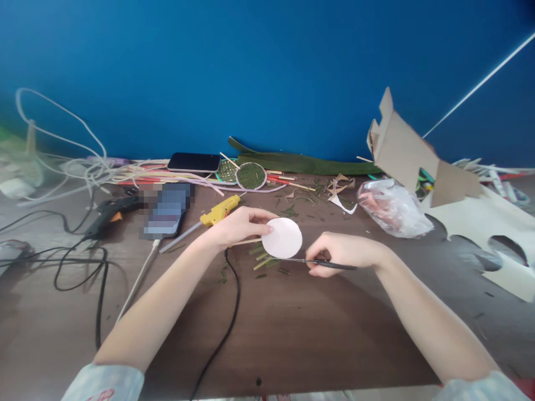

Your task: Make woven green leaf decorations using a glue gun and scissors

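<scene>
The white disc [282, 238], pinched in the left hand [246, 226], is above the middle of the table [317, 328]; the right hand [340, 250], apart from the left, grips black scissors [336, 265], blades at the disc's near rim. A yellow glue gun [219, 211] lies beside the left hand, 2 green rounds [251, 176] near the table's far edge; red sleeve marks [107, 394] are unreadable.

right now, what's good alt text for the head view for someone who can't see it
A person's left hand holds a white disc over a brown table; the right hand holds scissors at the disc's lower edge. Nearby lie a yellow glue gun, a black phone and green strips, with a cardboard box to the right and a blue wall behind.
</scene>
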`<state>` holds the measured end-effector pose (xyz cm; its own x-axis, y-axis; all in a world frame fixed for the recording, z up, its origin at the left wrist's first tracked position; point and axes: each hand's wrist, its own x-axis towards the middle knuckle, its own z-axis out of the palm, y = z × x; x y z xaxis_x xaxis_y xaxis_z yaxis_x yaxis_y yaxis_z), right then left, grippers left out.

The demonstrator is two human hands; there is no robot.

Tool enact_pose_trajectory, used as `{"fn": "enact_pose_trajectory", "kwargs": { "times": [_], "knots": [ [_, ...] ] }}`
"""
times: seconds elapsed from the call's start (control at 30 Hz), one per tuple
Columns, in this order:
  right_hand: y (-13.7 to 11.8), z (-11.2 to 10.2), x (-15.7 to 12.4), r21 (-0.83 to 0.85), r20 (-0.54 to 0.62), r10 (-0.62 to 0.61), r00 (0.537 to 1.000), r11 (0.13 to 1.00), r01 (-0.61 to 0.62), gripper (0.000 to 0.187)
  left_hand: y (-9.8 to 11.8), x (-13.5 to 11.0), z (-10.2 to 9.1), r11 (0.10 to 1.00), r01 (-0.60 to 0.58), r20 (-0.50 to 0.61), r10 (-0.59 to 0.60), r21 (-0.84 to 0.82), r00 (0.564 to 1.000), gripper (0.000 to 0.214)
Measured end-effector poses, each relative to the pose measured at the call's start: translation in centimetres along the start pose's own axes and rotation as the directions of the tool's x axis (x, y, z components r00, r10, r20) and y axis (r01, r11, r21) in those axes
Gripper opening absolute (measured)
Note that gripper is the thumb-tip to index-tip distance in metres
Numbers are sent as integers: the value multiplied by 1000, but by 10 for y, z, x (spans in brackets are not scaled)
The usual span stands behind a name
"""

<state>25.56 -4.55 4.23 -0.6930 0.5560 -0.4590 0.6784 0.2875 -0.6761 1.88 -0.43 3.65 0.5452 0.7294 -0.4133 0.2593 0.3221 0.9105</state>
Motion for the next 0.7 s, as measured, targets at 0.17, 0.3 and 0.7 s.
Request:
{"fn": "enact_pose_trajectory", "kwargs": {
  "times": [0.17, 0.3, 0.7],
  "knots": [
    [2, 2, 1, 11, -5, -1, 1000, 1000, 2, 18, -1, 1, -1, 1000, -5, -6, 5, 17, 1000, 36],
    [3, 2, 2, 15, 1, 0, 1000, 1000, 0, 16, -2, 1, -1, 1000, -7, 2, 6, 20, 1000, 36],
    [5, 1, 1, -5, -25, 20, 999, 1000, -20, 23, -3, 1, -3, 998, -43, -54, 46, 49, 998, 38]
  ]
}}
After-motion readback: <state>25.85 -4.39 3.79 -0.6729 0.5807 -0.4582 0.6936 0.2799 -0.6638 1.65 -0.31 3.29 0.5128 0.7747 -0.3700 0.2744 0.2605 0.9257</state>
